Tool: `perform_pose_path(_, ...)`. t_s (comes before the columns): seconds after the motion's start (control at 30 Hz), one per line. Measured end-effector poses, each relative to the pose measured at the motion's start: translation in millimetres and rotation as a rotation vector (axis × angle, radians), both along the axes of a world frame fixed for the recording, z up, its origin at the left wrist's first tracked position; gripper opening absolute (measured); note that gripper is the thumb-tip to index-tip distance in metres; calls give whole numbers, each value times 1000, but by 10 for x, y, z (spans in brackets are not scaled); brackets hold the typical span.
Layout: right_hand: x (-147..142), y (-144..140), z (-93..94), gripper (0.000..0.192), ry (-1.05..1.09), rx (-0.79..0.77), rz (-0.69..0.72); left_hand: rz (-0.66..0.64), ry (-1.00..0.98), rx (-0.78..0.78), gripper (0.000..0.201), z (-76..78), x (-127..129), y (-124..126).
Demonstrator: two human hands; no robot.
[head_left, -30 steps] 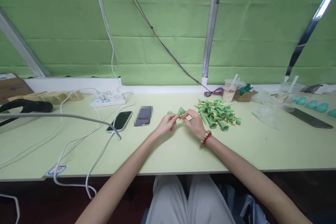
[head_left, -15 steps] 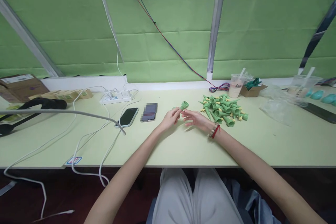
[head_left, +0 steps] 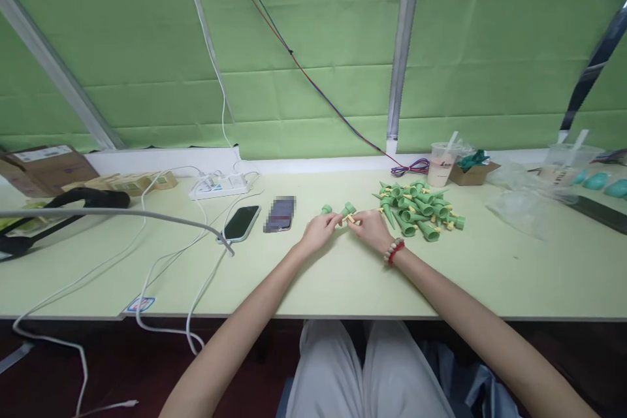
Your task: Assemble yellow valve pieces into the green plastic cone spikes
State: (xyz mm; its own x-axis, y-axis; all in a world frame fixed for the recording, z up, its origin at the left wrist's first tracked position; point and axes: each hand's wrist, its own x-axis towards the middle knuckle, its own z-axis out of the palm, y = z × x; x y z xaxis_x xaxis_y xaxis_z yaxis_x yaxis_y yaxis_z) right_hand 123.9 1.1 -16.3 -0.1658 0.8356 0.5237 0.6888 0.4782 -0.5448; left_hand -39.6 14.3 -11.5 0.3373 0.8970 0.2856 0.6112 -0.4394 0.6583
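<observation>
Here, nearest the camera, both forearms reach out over the edge of the pale tabletop (head_left: 343, 287) and meet near its middle. The left hand (head_left: 321, 230) is curled, fingers closed on a green cone piece (head_left: 348, 209) whose wide end sticks up past the fingertips. The right hand (head_left: 369, 227), with a beaded bracelet (head_left: 393, 251) at the wrist, is pinched together on a small yellow part (head_left: 351, 219) held right against the cone. Whether the yellow part is already seated in the cone cannot be told; the fingers cover the joint.

Judgement: the step in hand looks like fitting the yellow part to the green cone. The next move would call for a steady hold from the left hand while the right pushes or turns the small part home, with the two kept in line.

Just beyond the left hand, a second green piece (head_left: 326, 209) lies on the tabletop. Right of the hands sits a pile of green cones (head_left: 421, 209), many with yellow bits. Left of the hands lie two phones (head_left: 240, 223), and farther back a power strip (head_left: 220, 184). At the far edge stands a drink cup (head_left: 439, 166).
</observation>
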Motion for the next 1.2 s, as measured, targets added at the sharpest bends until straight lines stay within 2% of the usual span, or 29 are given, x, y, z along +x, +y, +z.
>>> perform_pose_path(0.03, -8, 4, -20, 22, 12, -3, -11, 7, 19, 0, 42, -4, -5, 4)
perform_pose_path(0.1, -26, 6, -44, 20, 143, -105, 24, 0, 6, 9, 42, -9, -17, 15)
perform_pose_path(0.27, -53, -6, -31, 28, 732, -625, 302, -44, -124, 5, 43, -10, -50, 39)
perform_pose_path(0.37, -22, 12, -19, 24, 982, -835, 459, -67, -166, -17, 41, 5, -67, 34)
perform_pose_path(0.47, 40, 53, -24, 18, 1035, -972, 596, -98, -146, -5, 39, 21, -74, 21)
perform_pose_path(0.53, 74, 70, -25, 16, 1009, -992, 633, -109, -109, 19, 39, 24, -73, 18)
perform_pose_path(0.63, 74, 62, -12, 15, 985, -946, 591, -84, -49, 75, 39, 16, -67, 20)
perform_pose_path(0.73, 15, 29, -14, 15, 940, -787, 395, -5, 28, 141, 38, 6, -57, 17)
perform_pose_path(0.8, -30, 11, -34, 16, 846, -581, 209, 38, 73, 155, 36, 9, -45, 9)
perform_pose_path(0.87, -56, 0, -59, 17, 686, -298, 62, 39, 86, 138, 37, 21, -30, -4)
perform_pose_path(0.93, -54, -4, -73, 15, 485, -18, 0, 14, 61, 108, 39, 37, -15, -15)
perform_pose_path(1.0, -34, -7, -70, 14, 304, 166, -17, -16, 21, 78, 41, 52, -3, -20)
perform_pose_path(1.1, -7, -9, -59, 15, 179, 205, -34, -5, -32, 45, 43, 61, -2, -10)
perform_pose_path(1.2, -10, -4, -62, 24, 260, 65, -44, 11, -76, 36, 45, 54, -15, 13)
